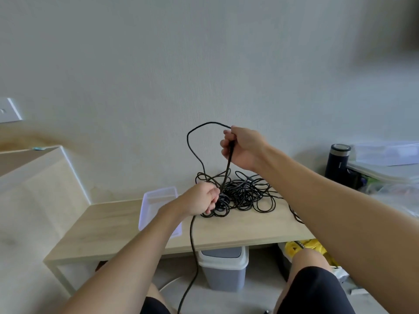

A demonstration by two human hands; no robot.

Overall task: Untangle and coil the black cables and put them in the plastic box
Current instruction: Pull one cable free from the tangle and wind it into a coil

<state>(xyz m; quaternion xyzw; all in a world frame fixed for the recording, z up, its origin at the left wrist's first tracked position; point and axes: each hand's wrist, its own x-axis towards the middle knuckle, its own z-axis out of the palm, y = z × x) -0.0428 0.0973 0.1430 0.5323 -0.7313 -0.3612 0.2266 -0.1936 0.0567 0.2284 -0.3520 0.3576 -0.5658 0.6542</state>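
Black cables (240, 196) tangled on the table (108, 225), one strand pulled upright.

The right hand (243, 147) grips the near-vertical strand above the heap; the left hand (200, 199) pinches its base. The plastic box (156, 200) sits just left.

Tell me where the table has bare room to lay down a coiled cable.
Bare wood runs along the front edge of the table, between the plastic box and the right corner, and left of the box. The back right is crowded by the cable tangle, where both hands work.
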